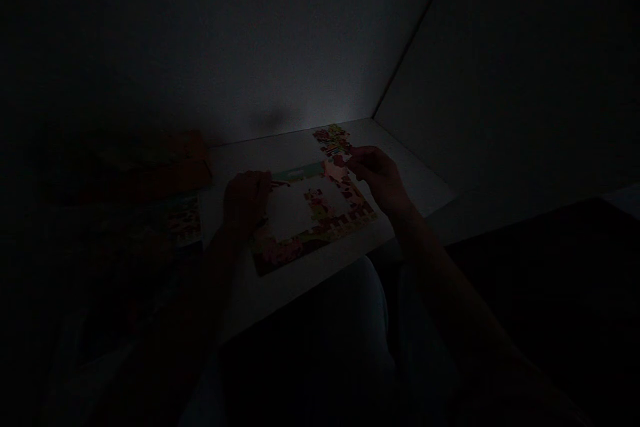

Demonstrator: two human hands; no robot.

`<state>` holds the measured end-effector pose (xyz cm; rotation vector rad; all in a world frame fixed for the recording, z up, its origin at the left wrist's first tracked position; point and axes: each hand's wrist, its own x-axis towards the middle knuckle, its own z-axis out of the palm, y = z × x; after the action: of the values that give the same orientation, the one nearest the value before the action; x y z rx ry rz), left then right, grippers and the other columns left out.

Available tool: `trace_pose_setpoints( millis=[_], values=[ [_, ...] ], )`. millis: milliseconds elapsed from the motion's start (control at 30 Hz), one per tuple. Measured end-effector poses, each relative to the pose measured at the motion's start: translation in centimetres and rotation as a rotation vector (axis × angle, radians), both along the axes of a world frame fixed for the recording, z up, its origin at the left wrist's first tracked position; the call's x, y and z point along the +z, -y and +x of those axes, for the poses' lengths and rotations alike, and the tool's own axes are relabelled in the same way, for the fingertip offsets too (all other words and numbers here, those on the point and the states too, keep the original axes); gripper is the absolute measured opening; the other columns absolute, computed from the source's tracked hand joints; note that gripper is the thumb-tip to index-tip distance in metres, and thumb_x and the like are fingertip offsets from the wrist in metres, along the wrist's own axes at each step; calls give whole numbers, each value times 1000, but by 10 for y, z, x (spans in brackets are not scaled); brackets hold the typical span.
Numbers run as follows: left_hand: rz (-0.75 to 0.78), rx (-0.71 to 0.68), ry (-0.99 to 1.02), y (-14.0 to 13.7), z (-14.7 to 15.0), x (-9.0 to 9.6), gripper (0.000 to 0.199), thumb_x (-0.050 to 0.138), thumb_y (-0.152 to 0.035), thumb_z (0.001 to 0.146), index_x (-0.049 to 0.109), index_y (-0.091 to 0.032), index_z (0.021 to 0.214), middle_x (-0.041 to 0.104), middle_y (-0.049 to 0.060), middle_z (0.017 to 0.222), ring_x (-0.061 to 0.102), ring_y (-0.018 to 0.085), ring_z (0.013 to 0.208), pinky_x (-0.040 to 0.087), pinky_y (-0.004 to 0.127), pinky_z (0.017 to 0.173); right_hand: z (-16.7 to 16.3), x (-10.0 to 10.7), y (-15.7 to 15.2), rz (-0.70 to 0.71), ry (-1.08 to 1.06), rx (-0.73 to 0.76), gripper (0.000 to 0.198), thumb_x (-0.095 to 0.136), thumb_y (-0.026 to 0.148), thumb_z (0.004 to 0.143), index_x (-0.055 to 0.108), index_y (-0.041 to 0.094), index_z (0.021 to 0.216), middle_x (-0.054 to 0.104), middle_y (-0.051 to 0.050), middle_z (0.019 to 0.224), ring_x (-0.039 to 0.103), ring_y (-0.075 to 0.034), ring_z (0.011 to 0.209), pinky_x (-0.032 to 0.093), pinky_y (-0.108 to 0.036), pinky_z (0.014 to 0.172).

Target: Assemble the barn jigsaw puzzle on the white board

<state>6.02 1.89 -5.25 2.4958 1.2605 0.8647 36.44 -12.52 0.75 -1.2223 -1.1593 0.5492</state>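
Observation:
The picture is very dark. A partly assembled jigsaw puzzle [283, 250] lies on the white table, its border joined and a small cluster of pieces [320, 205] inside it. My right hand [377, 173] is over the puzzle's upper right corner, thumb and fingers pinched on a small reddish puzzle piece [340, 161]. At the puzzle's left edge rests my left hand [245, 197], fingers bent loosely over the border; shadow hides most of their detail. Just beyond my right hand is a pile of loose puzzle pieces [331, 138].
An orange box [187, 160] stands at the left, with a printed picture [183, 221] in front of it. The white table [295, 283] meets a wall [300, 47] at the back and another panel [480, 80] on the right. My legs are below the front edge.

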Motion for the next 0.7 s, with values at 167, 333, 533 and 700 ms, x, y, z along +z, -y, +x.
trace_pose_setpoints(
  millis=[167,333,533,700],
  values=[
    [3,5,3,-3,0,-1,61,27,-57,122,73,-24,97,82,17,108,75,35,107,54,50,103,12,15,-7,-84,65,126,46,102,56,82,78,28,108,82,-1,95,76,-21,92,64,-37,85],
    [14,-2,1,-5,0,0,61,25,-57,120,74,-25,99,83,17,111,75,35,109,55,51,102,36,42,-27,-156,222,402,52,105,59,80,78,23,105,81,-2,96,73,-20,91,59,-33,80],
    [33,-1,-22,-6,-1,0,63,23,-58,120,72,-26,98,81,15,108,73,35,108,53,51,103,64,70,-53,-335,513,617,51,97,68,90,81,22,104,76,0,86,62,-15,75,50,-29,68],
    [-20,1,8,-7,0,-3,60,28,-59,121,74,-26,99,81,15,110,73,35,109,53,51,105,62,52,-59,-522,691,727,40,91,64,96,85,25,101,81,-2,91,71,-21,84,56,-34,76]
  ],
)
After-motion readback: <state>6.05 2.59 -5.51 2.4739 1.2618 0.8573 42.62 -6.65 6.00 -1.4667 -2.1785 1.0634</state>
